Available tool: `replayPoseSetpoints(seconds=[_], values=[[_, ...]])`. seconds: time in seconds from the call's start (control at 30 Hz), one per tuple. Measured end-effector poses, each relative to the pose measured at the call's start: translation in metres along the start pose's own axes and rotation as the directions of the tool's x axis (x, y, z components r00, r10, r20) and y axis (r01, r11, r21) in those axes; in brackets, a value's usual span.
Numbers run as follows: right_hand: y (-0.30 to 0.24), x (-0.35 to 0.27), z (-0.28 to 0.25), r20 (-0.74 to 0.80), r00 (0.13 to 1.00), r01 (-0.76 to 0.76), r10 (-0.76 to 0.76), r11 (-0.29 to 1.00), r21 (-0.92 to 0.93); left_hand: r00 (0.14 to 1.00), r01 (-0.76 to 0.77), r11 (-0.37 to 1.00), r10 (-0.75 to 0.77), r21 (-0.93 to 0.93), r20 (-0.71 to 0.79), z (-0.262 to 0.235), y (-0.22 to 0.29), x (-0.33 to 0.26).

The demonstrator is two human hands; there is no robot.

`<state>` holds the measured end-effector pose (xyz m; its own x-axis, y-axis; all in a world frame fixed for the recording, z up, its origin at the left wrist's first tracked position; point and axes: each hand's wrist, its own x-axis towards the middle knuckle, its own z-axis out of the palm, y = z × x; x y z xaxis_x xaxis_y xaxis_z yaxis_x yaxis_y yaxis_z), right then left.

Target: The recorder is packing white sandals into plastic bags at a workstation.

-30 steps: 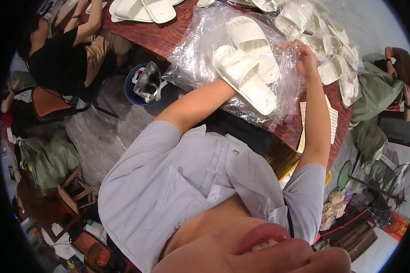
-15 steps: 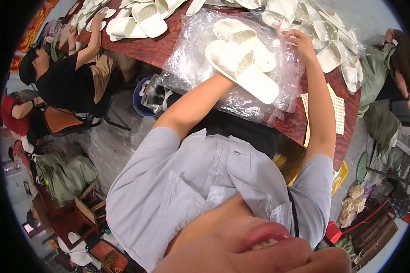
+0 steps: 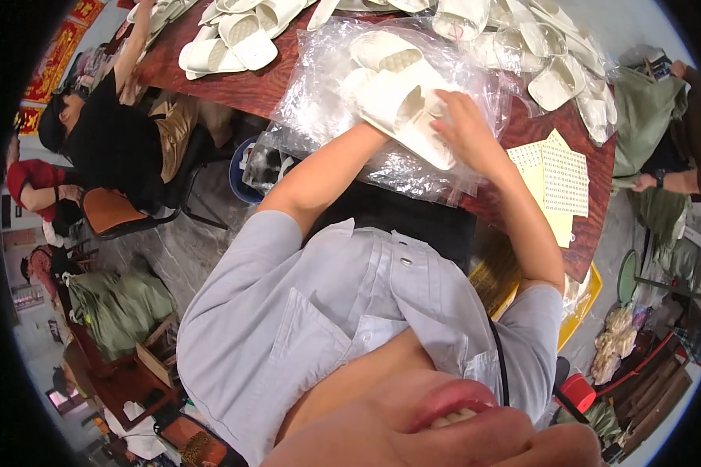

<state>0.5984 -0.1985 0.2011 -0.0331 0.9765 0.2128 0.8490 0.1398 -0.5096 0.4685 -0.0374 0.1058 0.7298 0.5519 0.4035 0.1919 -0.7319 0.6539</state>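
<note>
A white slipper (image 3: 432, 144) lies slantwise in front of me, over a second white slipper (image 3: 385, 50) and a clear plastic bag (image 3: 311, 89). My left hand (image 3: 375, 135) reaches beneath the nearer slipper and holds it from below; the slipper covers its fingers. At that slipper's right side, by the strap, is my right hand (image 3: 467, 128). Its fingers are bent and apart, with nothing seen between them, and the fingertips touch or nearly touch the slipper.
More white slippers cover the back of the red-brown table (image 3: 202, 89), some bagged at the right (image 3: 557, 82). Yellow sticker sheets (image 3: 565, 175) lie by the right edge. A blue bucket (image 3: 241, 187) stands below left. A person in black (image 3: 117, 148) works at the left.
My right hand has moved left and nearer, from the bag's right edge to the front slipper. My left hand stays under that slipper. The whole view has shifted slightly.
</note>
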Motion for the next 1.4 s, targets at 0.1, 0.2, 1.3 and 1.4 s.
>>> replayPoseSetpoints(seconds=[0.1, 0.2, 1.3, 1.4], values=[[0.062, -0.007, 0.020, 0.048, 0.996, -0.081, 0.074, 0.986, 0.148, 1.000, -0.013, 0.999, 0.013, 0.042, 0.001, -0.004, 0.012, 0.005], [0.082, -0.011, 0.035, 0.122, 0.984, -0.148, 0.134, 0.982, 0.120, 0.975, -0.221, 0.868, 0.194, 0.444, 0.105, -0.015, 0.012, 0.012], [0.083, -0.026, -0.026, 0.445, 0.852, -0.522, 0.275, 0.518, 0.678, 0.902, 0.431, 0.892, -0.421, 0.137, -0.098, -0.126, 0.001, -0.034], [0.069, -0.011, -0.024, 0.411, 0.911, -0.238, -0.027, 0.779, 0.580, 0.907, 0.420, 0.907, -0.419, 0.019, -0.043, -0.119, -0.010, -0.040]])
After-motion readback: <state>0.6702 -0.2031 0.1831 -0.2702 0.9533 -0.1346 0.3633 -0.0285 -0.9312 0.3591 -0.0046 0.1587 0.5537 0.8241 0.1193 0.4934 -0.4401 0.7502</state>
